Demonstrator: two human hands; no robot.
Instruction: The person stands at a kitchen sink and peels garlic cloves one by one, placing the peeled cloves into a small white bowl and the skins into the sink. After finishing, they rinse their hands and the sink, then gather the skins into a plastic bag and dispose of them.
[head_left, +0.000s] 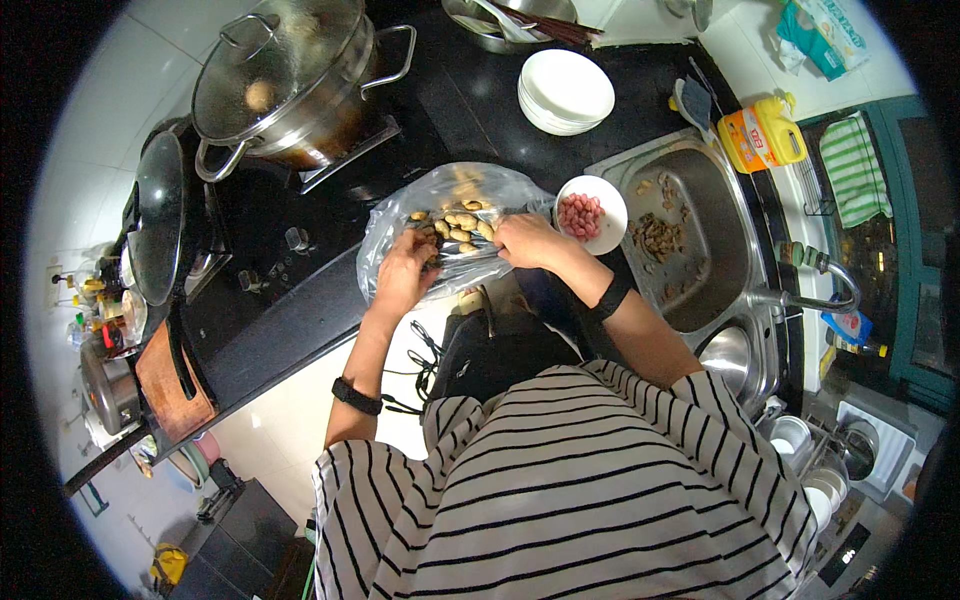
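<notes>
A clear plastic bag lies spread at the counter's front edge, with unshelled peanuts inside. My left hand is at the bag's left side, fingers bent among the peanuts; whether they grasp anything is hidden. On the right side, my right hand has its fingers curled on the bag's film, close to the nearest peanuts. Just beyond that hand stands a white bowl of shelled pink-skinned peanuts. Broken peanut shells lie in the stainless steel sink at right.
A lidded steel pot stands on the stove at upper left, beside a lidded wok. Stacked white bowls sit behind the bag. A yellow detergent jug and a faucet border the sink. Cables hang below the counter.
</notes>
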